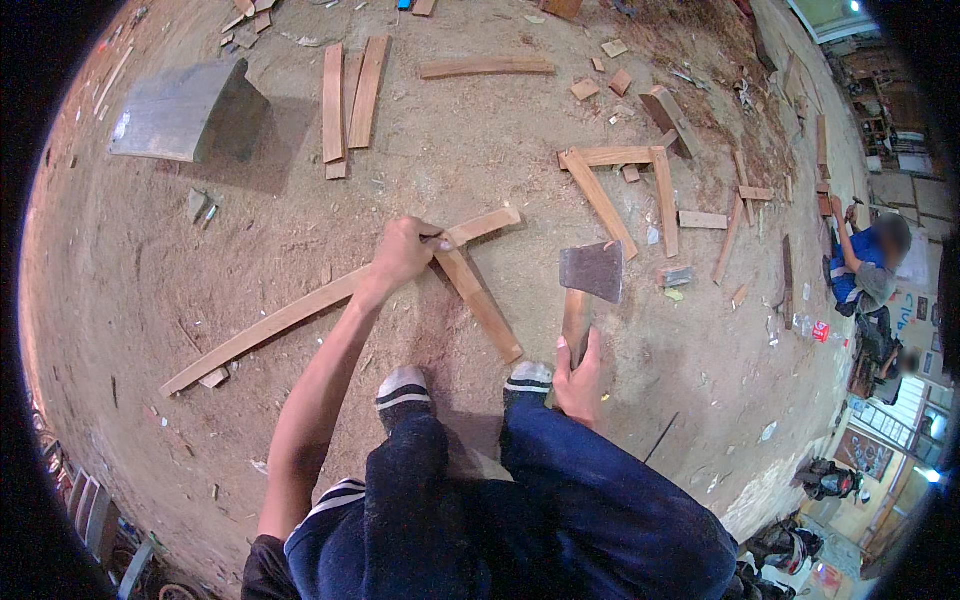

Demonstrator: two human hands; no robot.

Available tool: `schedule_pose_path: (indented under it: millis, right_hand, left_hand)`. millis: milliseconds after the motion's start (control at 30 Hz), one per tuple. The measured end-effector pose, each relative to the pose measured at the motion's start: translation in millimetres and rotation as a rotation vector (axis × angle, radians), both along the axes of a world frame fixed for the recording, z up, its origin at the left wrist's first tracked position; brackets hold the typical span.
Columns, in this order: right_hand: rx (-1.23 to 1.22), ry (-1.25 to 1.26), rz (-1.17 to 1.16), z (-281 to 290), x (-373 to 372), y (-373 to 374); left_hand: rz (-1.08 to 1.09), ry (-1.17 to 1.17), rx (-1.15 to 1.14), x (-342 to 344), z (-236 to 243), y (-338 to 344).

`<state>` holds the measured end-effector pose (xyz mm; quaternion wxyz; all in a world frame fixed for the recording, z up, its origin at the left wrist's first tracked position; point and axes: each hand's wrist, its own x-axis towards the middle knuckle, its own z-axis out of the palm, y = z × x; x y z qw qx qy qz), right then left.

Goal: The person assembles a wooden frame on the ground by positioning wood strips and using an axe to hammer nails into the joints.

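Observation:
My left hand (402, 255) is at the spot where two strips meet, its thumb and fingertips pinched together. Between them is something small and dark that I cannot make out. Beneath the hand, a long wooden strip (265, 332) runs across the ground from lower left to upper right. A shorter wooden strip (482, 307) meets it there and slants down toward my right foot. My right hand (578, 380) is closed round the wooden handle of a hatchet (591, 272), whose broad metal head points away from me, right of the shorter strip.
Joined wooden strips (612, 156) lie at the far right, with wood offcuts (586, 89) beyond. Several loose strips (370, 92) and a bent metal sheet (180, 110) are at the far left. Another person (870, 265) sits at the right edge. My socked feet (404, 390) are close below the strips.

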<state>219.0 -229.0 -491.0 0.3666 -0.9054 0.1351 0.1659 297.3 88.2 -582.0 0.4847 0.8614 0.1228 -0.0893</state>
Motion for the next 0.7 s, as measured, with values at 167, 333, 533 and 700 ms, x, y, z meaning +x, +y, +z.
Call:
schedule_pose_path:
  millis: [167,333,533,700]
  right_hand:
    - [-0.068,-0.077,0.076,-23.2,-8.4,-14.7]
    - [-0.058,-0.047,0.049,-11.2,-4.8,-1.2]
    - [-0.203,-0.157,0.140,-15.0,-12.8,3.8]
    - [-0.177,-0.137,0.038,8.2,-13.4,13.7]
  left_hand:
    - [0.092,-0.072,0.083,-3.2,3.8,2.0]
    - [0.159,-0.527,0.421,-19.5,10.1,-1.9]
    - [0.075,-0.421,0.327,-51.6,-7.5,-2.9]
    - [0.117,-0.419,0.403,-58.2,-12.8,-24.1]
